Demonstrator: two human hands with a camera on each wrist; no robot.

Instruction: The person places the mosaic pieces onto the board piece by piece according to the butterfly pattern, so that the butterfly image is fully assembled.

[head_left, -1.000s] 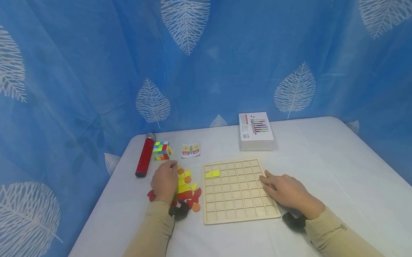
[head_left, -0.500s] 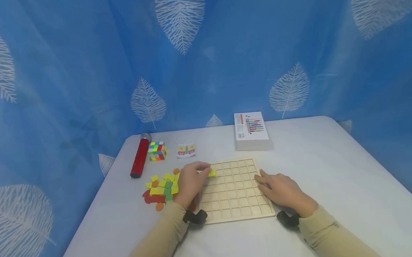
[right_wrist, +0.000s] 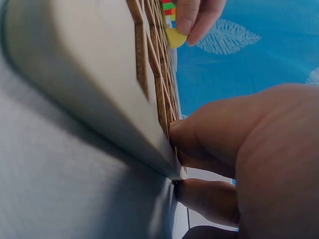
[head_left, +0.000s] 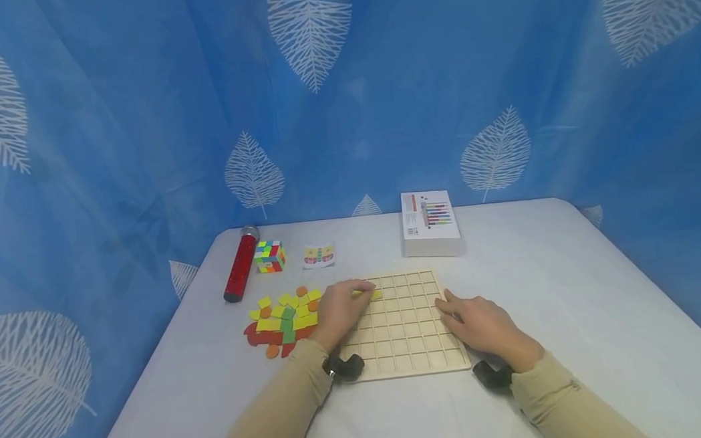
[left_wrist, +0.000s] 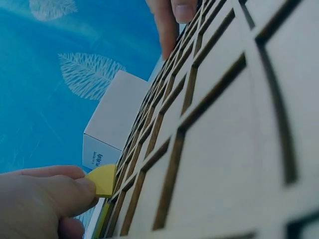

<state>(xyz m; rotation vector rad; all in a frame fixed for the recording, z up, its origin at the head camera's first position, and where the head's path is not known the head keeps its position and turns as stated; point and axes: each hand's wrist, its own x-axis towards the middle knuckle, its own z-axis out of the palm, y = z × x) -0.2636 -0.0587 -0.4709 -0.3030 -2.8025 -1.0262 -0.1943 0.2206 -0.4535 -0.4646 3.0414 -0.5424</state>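
My left hand (head_left: 345, 310) is over the upper left of a wooden grid board (head_left: 414, 325). Between thumb and fingers it pinches a yellow piece (left_wrist: 102, 179) with one rounded side, tilted at the board's surface. Yellow (head_left: 377, 294) shows by the fingertips in the head view, where the hand partly hides the tiles in the top rows. At the board's right edge, my right hand (head_left: 482, 321) grips the rim. The right wrist view shows its thumb (right_wrist: 192, 132) on the top face and another finger (right_wrist: 207, 199) against the side.
Several loose yellow, green, red and orange pieces (head_left: 269, 324) lie left of the board. Behind them are a red microphone (head_left: 241, 266), a puzzle cube (head_left: 270, 257) and a picture card (head_left: 318, 256). A white box (head_left: 430, 224) stands at the back, near the blue curtain (head_left: 380, 110).
My left hand has moved from the loose pieces rightward onto the board, carrying the yellow piece. The head view has shifted slightly. My right hand stays at the board's edge.
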